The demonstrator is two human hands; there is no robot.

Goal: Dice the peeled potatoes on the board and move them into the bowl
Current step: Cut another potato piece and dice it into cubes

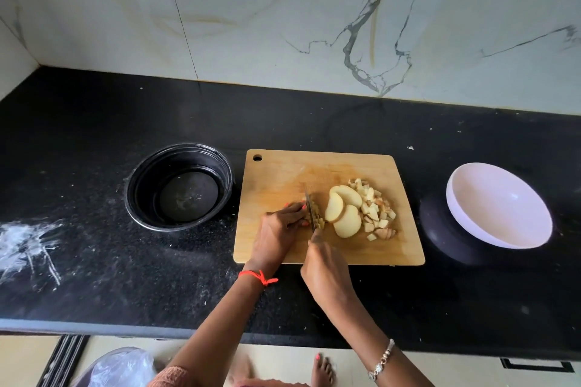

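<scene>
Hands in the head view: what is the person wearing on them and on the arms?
The left hand has orange-pink nail polish and a red-orange thread knotted at the wrist, ends loose. The right hand has a silvery beaded bracelet at the wrist. Forearms are bare; a pinkish knit sleeve shows at the left upper arm.

board [283,185] — pot [179,187] left | bowl [498,206] right | potatoes [361,209] on board
</scene>
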